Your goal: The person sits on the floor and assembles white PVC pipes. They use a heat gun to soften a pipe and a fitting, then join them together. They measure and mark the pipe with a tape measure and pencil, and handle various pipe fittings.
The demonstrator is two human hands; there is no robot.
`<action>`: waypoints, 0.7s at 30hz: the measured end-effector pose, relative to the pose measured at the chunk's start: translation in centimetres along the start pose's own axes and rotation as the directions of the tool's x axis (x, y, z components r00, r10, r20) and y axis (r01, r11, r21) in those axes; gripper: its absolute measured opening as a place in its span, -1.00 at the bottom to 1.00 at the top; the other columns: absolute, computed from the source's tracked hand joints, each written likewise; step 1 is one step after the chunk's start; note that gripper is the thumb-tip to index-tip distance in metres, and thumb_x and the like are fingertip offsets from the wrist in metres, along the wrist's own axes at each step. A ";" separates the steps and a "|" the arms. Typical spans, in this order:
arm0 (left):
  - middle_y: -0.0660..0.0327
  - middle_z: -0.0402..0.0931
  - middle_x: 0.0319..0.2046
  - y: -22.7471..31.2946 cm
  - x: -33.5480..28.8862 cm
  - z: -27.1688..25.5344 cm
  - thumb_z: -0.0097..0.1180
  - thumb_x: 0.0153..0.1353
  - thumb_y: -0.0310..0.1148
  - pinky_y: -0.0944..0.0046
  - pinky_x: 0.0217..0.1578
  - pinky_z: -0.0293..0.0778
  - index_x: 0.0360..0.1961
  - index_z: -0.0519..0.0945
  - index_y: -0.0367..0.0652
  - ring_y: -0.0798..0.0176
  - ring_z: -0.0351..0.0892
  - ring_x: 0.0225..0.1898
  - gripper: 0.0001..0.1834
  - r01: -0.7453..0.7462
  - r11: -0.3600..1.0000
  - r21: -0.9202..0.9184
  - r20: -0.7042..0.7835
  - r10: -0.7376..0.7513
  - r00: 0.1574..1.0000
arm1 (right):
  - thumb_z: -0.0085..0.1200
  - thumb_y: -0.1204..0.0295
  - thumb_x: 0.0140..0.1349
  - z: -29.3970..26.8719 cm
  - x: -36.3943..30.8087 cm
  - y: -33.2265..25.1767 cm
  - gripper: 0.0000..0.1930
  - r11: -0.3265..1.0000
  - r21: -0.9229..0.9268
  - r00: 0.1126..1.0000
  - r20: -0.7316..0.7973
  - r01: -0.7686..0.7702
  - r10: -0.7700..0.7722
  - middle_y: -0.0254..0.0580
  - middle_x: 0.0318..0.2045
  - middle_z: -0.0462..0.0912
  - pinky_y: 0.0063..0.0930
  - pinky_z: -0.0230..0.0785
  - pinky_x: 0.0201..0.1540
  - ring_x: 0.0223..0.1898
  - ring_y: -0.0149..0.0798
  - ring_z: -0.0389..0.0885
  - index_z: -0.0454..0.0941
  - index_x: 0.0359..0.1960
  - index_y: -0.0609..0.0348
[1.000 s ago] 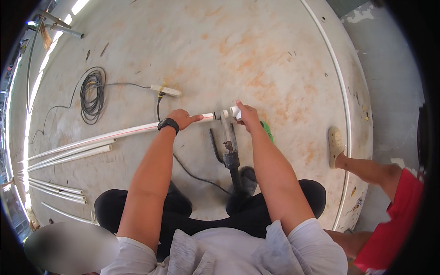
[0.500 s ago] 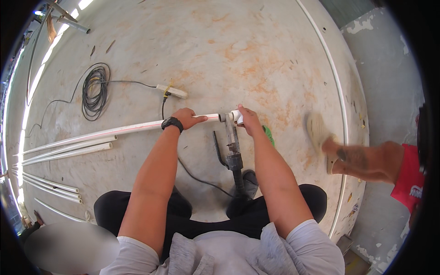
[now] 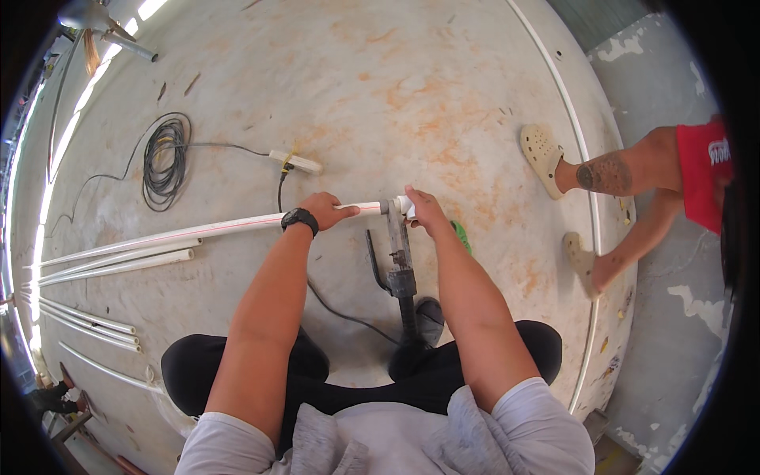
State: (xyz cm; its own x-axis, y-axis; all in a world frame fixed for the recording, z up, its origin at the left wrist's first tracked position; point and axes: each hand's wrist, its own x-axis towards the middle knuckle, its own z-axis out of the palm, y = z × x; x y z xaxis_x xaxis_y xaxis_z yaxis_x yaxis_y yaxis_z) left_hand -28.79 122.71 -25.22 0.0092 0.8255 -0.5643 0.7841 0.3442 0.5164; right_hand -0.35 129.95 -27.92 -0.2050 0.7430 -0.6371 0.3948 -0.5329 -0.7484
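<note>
My left hand is closed round a long white plastic pipe with a thin red stripe, near its right end. That end meets the left side of the head of a pipe fusion welder, hiding most of the die there. On the welder's other side, my right hand grips a short white pipe fitting against the head. The welder points away from me, its dark handle between my legs by my shoe. A dark bent stand arm sits left of the head.
Several white pipes lie at the left. A coiled dark cable runs to a white power strip. Something green lies beside my right forearm. A person in beige clogs and red shorts stands at the right.
The pipe end has moved right onto the welder's head, and the fitting has come in closer from the other side. The person at the right has stepped farther from me.
</note>
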 end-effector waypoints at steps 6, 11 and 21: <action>-0.08 0.70 -0.27 0.1 0.3 -0.1 0.10 0.04 0.56 -0.01 -0.07 0.54 -0.21 0.77 -0.25 -0.08 0.67 -0.16 -0.07 -0.011 1.000 0.026 0.015 0.010 1.000 | -0.02 -0.08 0.43 0.0 0.4 0.7 -0.50 0.998 0.043 0.999 0.030 0.042 -0.043 -0.27 -0.51 0.65 -0.49 0.33 -0.59 -0.61 -0.38 0.58 0.62 -0.25 0.17; -0.11 0.69 -0.23 -0.1 0.4 0.0 0.08 0.06 0.55 -0.03 -0.04 0.52 -0.20 0.76 -0.26 -0.12 0.66 -0.12 -0.07 -0.026 0.999 0.023 0.003 0.026 1.000 | -0.01 -0.04 0.43 0.1 0.8 0.9 -0.49 0.995 0.037 0.995 0.029 0.093 -0.095 -0.21 -0.53 0.66 -0.48 0.33 -0.61 -0.65 -0.37 0.57 0.64 -0.27 0.25; -0.11 0.69 -0.15 -0.1 0.4 0.8 0.08 0.09 0.52 -0.02 0.02 0.51 -0.14 0.75 -0.22 -0.13 0.65 -0.04 -0.10 -0.037 0.998 0.052 -0.045 0.039 0.998 | -0.01 0.01 0.44 1.0 -0.3 0.7 -0.48 0.989 -0.046 0.987 -0.074 0.142 -0.145 -0.12 -0.48 0.66 -0.38 0.51 -0.47 -0.56 -0.25 0.64 0.62 -0.24 0.34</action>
State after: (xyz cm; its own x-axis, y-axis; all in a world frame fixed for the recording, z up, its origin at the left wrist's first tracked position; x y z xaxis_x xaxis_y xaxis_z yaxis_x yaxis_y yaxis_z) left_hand -28.42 122.63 -26.00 0.0121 0.8575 -0.5143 0.8145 0.2899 0.5025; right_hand -0.89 128.95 -28.48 -0.1927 0.8404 -0.5066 0.4024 -0.4032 -0.8219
